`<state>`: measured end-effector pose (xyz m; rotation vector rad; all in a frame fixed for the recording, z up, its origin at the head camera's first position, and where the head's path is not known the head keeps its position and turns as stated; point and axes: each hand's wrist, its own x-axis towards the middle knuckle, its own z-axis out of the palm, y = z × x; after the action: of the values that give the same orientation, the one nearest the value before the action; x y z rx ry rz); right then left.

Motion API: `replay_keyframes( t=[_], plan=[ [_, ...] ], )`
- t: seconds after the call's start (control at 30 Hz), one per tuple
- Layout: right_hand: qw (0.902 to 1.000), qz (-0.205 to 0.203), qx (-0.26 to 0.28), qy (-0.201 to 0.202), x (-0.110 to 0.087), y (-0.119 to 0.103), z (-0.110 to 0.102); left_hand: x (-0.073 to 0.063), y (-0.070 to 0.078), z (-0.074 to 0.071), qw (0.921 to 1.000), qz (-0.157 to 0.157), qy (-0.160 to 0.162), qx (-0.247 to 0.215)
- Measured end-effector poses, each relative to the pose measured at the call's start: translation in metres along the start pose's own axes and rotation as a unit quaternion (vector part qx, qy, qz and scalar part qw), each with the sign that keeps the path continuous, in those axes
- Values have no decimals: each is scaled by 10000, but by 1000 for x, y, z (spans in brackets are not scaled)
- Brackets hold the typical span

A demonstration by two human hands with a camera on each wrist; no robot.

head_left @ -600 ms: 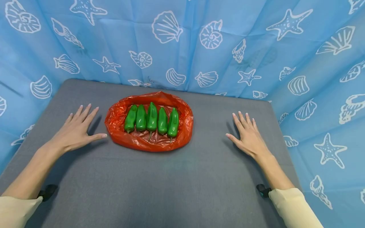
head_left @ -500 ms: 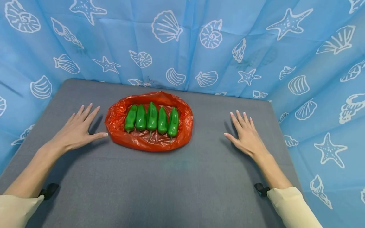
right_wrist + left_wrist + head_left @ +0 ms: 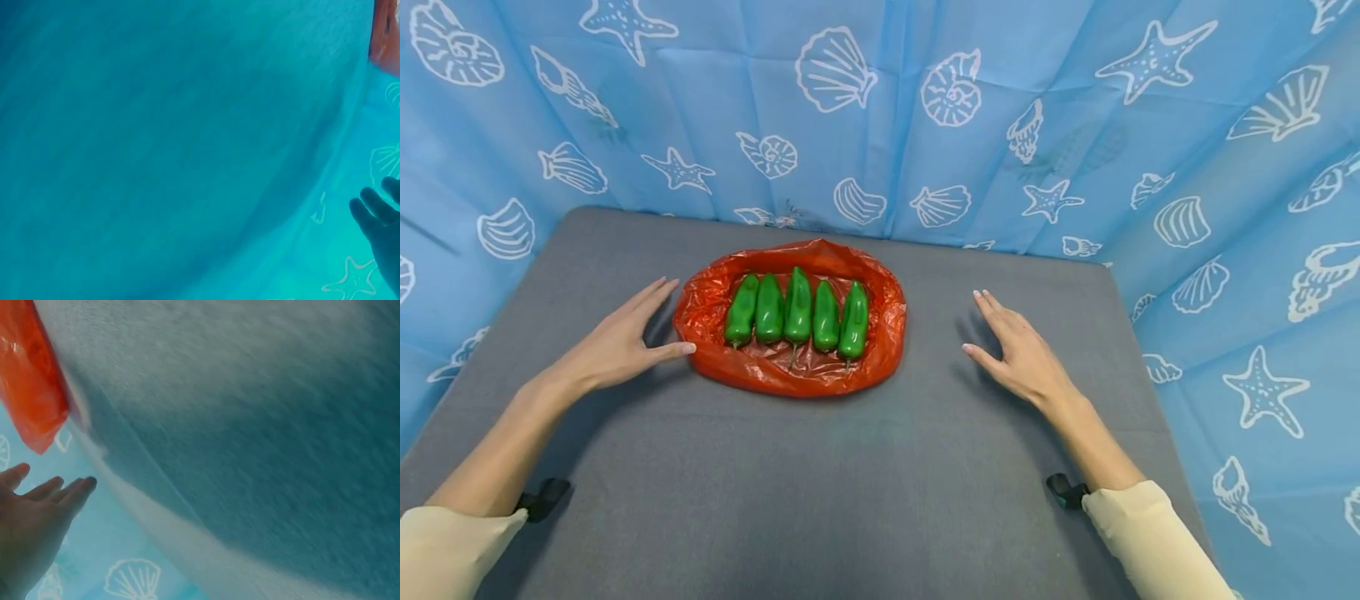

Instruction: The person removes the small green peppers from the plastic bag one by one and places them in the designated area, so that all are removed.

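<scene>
Several glossy green peppers [image 3: 797, 308] lie side by side in an opened red plastic bag [image 3: 889, 333], its rim spread into an oval. My left hand [image 3: 613, 346] hovers at the bag's left side, fingers straight and thumb apart. Its thumb tip overlaps the bag's edge in the head view, and the left wrist view shows a gap between the fingers [image 3: 78, 490] and the bag [image 3: 31, 381]. To the right of the bag, my right hand [image 3: 1022, 354] is held over the table with extended fingers, holding nothing. A corner of the bag [image 3: 386, 44] shows in the right wrist view.
A grey cloth-covered table [image 3: 820, 500] lies under everything. Behind it and along the right side hangs a blue curtain [image 3: 895, 108] with white shells and starfish. Dark straps [image 3: 542, 500] sit at both wrists, below cream sleeves.
Both hands have moved inward toward the bag, the right one farther to the left. Their spread fingers have drawn together and turned more sideways. The bag and peppers stay in place.
</scene>
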<state>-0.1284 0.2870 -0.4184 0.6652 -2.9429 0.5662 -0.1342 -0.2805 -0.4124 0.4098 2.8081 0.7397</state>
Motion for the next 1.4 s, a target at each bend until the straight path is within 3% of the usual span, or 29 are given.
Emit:
replay_keyframes(
  t=[0.2, 0.6, 1.0, 1.4],
  plan=[
    [9980, -450, 305, 331, 13, -15, 8, 5, 8, 1, 9979, 359, 68, -538],
    [9913, -682, 1104, 228, 36, -41, 19, 11, 13, -3, 9941, 56, -19, -1080],
    [9678, -557, 2450, 181, 55, -63, 34, 23, 17, 1, 9961, -214, -185, -833],
    [9629, -228, 2684, -135, 76, -84, 43, 27, 17, 4, 9965, -300, -138, -766]
  ],
)
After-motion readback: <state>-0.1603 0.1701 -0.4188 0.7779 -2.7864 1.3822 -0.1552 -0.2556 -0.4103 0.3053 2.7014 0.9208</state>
